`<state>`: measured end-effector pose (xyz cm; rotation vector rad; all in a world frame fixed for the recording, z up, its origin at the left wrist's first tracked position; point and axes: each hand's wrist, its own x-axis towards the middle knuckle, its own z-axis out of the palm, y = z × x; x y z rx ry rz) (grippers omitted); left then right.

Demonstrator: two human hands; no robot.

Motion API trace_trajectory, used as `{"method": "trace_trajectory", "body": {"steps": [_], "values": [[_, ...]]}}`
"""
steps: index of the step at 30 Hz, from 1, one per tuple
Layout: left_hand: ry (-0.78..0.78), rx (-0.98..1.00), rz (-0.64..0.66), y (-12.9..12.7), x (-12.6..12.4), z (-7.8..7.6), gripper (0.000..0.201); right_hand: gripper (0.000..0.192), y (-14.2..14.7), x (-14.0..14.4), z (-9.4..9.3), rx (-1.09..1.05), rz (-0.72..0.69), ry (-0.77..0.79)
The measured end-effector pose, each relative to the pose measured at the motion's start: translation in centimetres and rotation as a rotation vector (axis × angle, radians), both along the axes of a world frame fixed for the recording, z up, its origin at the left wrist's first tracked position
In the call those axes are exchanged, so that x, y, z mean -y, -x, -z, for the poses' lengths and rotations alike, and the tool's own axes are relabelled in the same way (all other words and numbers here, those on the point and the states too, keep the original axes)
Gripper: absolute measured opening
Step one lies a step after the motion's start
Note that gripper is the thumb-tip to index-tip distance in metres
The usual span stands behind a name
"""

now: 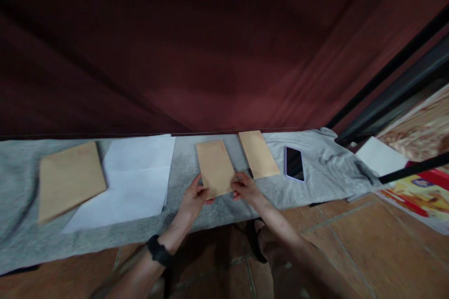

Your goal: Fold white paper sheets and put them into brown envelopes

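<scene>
Grey cloth (315, 168) bench: left hand (195, 195) and right hand (245, 187) pinching middle envelope (214, 168), unfilled I reckon; white sheets (136, 182) untouched.

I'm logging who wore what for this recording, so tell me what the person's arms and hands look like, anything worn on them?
Both forearms are bare, with no sleeves in view. The left hand has a black band, like a watch or fitness strap, around its wrist. The right hand and its wrist show nothing worn. No gloves; rings cannot be made out.
</scene>
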<state>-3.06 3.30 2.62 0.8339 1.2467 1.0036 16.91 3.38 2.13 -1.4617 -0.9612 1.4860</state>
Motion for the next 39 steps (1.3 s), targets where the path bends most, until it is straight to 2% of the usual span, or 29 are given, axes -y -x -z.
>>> {"method": "trace_trajectory", "body": {"steps": [4, 7, 16, 21, 25, 28, 33, 39], "values": [[-0.03, -0.022, 0.005, -0.6, -0.2, 0.0, 0.099, 0.039, 0.0, -0.5, 0.5, 0.029, 0.067, -0.016], [-0.052, -0.088, 0.013, -1.1, -0.2, 0.1, 0.097, 0.039, -0.2, -0.6, 1.0, 0.091, 0.074, -0.063], [-0.172, -0.513, 0.135, -1.1, 0.0, 1.3, 0.077, 0.023, -0.7, -0.2, 2.0, 0.281, 0.039, -0.137], [-0.245, -0.827, 0.25, -1.2, 0.2, -0.2, 0.074, 0.02, -0.8, -0.1, 1.6, 0.364, 0.012, -0.159], [-0.259, -1.118, 0.33, -1.8, 0.8, -1.8, 0.058, 0.029, -0.7, 0.1, 1.2, 0.324, 0.035, -0.184], [-0.273, -1.128, 0.334, -1.9, 0.9, -2.0, 0.058, 0.035, -0.7, 0.0, 1.0, 0.227, 0.054, -0.204], [-0.348, -1.005, 0.221, -1.5, 0.4, -1.5, 0.066, 0.032, -1.3, -0.6, 0.6, 0.14, 0.148, -0.231], [-0.368, -1.01, 0.229, -1.3, 0.5, -1.2, 0.074, 0.031, -4.1, -1.9, -0.3, 0.092, 0.303, -0.253]]}}
